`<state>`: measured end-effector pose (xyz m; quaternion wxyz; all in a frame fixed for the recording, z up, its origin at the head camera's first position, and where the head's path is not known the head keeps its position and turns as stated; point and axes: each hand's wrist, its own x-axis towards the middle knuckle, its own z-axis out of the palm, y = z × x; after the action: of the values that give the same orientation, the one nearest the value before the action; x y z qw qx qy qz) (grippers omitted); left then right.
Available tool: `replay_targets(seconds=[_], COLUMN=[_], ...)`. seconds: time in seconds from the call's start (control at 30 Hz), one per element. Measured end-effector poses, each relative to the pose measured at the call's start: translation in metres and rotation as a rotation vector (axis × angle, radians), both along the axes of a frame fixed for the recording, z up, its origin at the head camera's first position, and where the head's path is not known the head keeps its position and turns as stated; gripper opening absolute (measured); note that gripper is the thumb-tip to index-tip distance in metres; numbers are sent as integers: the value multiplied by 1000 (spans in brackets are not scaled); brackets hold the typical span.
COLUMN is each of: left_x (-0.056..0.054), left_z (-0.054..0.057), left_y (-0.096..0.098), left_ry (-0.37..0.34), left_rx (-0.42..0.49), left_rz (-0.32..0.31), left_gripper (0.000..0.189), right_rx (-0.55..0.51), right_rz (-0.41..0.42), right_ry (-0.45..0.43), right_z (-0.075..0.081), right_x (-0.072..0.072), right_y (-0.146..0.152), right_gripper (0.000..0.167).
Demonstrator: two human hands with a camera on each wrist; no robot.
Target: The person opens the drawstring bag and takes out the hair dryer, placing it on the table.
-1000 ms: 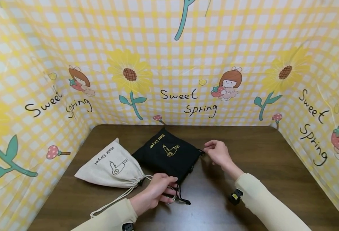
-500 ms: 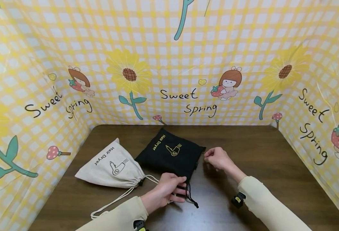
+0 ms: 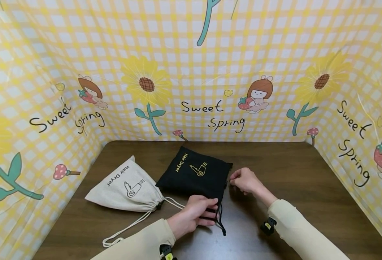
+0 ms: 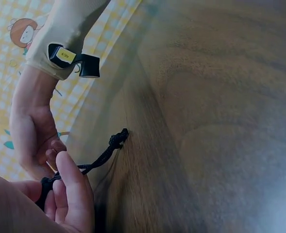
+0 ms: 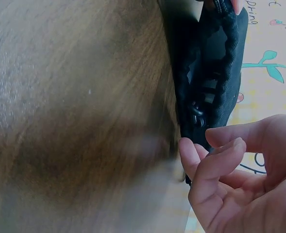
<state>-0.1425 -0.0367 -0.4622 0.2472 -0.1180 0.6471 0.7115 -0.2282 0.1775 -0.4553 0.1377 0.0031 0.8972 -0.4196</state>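
Note:
A black drawstring bag (image 3: pixel 197 171) printed "Hair Dryer" in yellow lies flat on the table. My left hand (image 3: pixel 197 213) pinches its near corner between thumb and fingers, and black cords (image 4: pixel 101 159) with a knotted end hang past the fingers. Close to the bag's right edge is my right hand (image 3: pixel 247 180), its fingers loosely bent. In the right wrist view the bag's mouth (image 5: pixel 203 87) gapes, showing a black cord inside; thumb and index finger have a gap between them. Whether the other fingers touch the fabric is unclear. A beige drawstring bag (image 3: pixel 129 187), also marked "Hair Dryer", lies to the left.
White cords (image 3: pixel 126 229) of the beige bag trail toward the table's front, partly under the left forearm. The brown wooden table (image 3: pixel 285 159) is bordered by yellow checked cloth (image 3: pixel 194 72) at the back and sides.
My left hand has moved right with the black bag's near corner, so the bag has shifted right and turned slightly. The right hand has come slightly nearer the front, its fingers more bent.

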Motion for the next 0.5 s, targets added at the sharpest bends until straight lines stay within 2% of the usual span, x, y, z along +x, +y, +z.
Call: replay_targets(seconds=[0.5], left_x=[-7], left_z=[-2], left_y=[22], left_ry=[-17], left_rx=[7], left_rz=[20], left_gripper=[21], right_rx=[17], right_rz=[21], right_ry=[2], right_z=[-1], right_x=[-4], right_y=[5], right_gripper=[14])
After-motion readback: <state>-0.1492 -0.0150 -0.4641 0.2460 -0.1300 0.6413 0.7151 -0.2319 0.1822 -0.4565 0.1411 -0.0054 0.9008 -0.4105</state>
